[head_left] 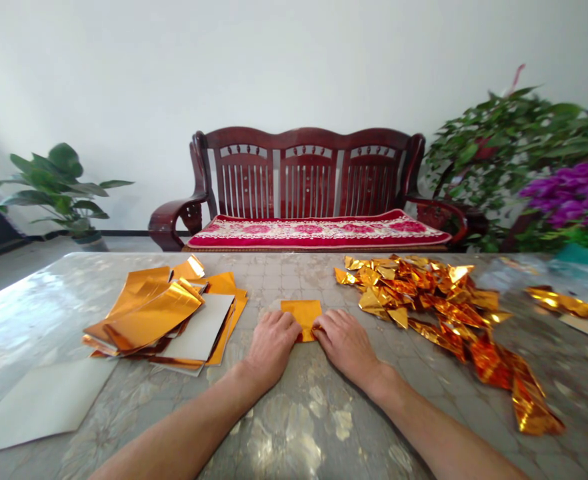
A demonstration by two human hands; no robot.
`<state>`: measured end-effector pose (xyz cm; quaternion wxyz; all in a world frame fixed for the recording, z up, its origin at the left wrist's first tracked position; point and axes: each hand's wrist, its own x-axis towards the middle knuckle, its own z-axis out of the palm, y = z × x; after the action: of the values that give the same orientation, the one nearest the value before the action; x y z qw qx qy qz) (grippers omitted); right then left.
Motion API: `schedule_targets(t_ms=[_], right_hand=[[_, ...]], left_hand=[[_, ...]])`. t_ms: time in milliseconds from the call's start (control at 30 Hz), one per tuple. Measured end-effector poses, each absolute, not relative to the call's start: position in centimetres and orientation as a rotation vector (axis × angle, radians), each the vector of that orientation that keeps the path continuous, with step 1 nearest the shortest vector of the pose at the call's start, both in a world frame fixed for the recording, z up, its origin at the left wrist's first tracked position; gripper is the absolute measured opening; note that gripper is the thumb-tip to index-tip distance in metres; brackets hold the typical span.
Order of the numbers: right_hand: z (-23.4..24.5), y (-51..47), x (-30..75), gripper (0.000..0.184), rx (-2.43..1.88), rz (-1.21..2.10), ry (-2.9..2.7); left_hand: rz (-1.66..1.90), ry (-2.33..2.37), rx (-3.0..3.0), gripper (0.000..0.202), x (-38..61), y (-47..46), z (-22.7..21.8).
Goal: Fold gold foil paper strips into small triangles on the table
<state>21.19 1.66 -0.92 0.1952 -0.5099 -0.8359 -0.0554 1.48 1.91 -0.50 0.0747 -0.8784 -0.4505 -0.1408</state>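
Observation:
A small sheet of gold foil paper [301,312] lies flat on the table in front of me. My left hand [275,337] grips its near left edge, fingers curled and thumb side turned inward. On the near right edge, my right hand [344,339] pinches the same sheet. The near edge looks rolled or folded between the two hands, though the fingertips partly hide it. To the left sits a loose stack of gold foil paper [157,310] with pale backs. A heap of folded gold foil pieces [439,300] spreads out to the right.
A large pale sheet [44,400] lies at the table's left. Clear plastic [517,270] and more gold foil [569,303] rest at the far right. Beyond the table [294,427] stand a wooden bench [308,180], a potted plant [61,183] and purple flowers [574,193].

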Motion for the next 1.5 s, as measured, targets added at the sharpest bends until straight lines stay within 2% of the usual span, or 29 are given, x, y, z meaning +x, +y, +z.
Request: schedule_targets(t_ms=[233, 400, 533, 900, 1367, 1500], right_hand=[[-0.7, 1.5, 20.9, 0.009, -1.441, -0.155, -2.337], [-0.7, 1.3, 20.5, 0.018, -1.522, -0.138, -2.282], [-0.8, 1.3, 20.6, 0.014, -1.585, -0.112, -2.239], [-0.6, 1.9, 21.9, 0.012, -1.662, -0.122, -2.204], [-1.0, 2.3, 22.5, 0.018, -1.584, -0.047, -2.211], [-1.3, 2.5, 22.5, 0.032, -1.546, -0.005, -2.164]], left_hand=[[-0.197, -1.28, -2.71, 0.009, 1.9, 0.5, -0.3], [-0.116, -1.262, -2.736, 0.017, 2.2, -0.5, 0.2], [-0.072, -1.263, -2.754, 0.022, 2.1, -1.0, 0.3], [0.063, -1.432, -2.654, 0.019, 2.2, -1.0, 1.1], [-0.056, -1.383, -2.65, 0.019, 1.4, -0.9, 0.2], [-0.093, -1.395, -2.653, 0.022, 1.2, -0.8, 0.0]])
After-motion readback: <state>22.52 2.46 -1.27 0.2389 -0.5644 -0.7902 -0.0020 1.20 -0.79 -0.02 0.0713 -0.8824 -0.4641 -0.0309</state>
